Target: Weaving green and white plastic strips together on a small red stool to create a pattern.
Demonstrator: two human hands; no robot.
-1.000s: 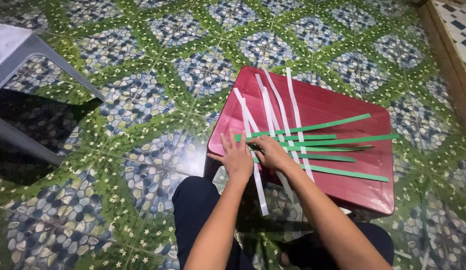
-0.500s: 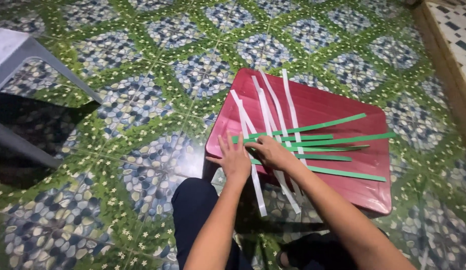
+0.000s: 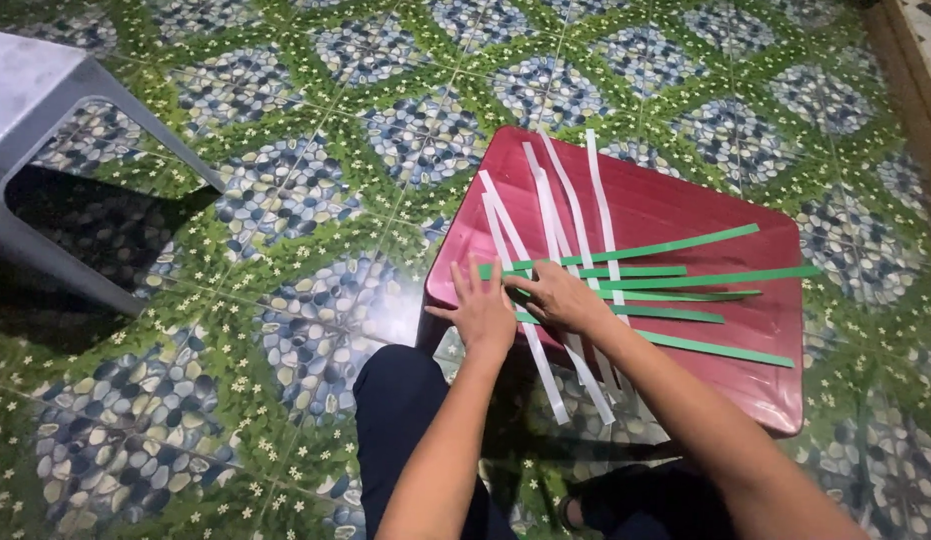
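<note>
White strips (image 3: 545, 230) are laid running away from the hands, green strips (image 3: 685, 275) crosswise to the right. Left hand (image 3: 482, 312) is pressed flat, open; right hand (image 3: 555, 297) is curled loosely over the crossing on the red worktop (image 3: 685, 205).

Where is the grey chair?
The grey chair stands at the far left of the head view, on the tiled floor, well apart from the red stool.

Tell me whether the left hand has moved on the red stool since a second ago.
No. The left hand stays flat at the near-left edge of the red stool, beside the white strips.
</note>
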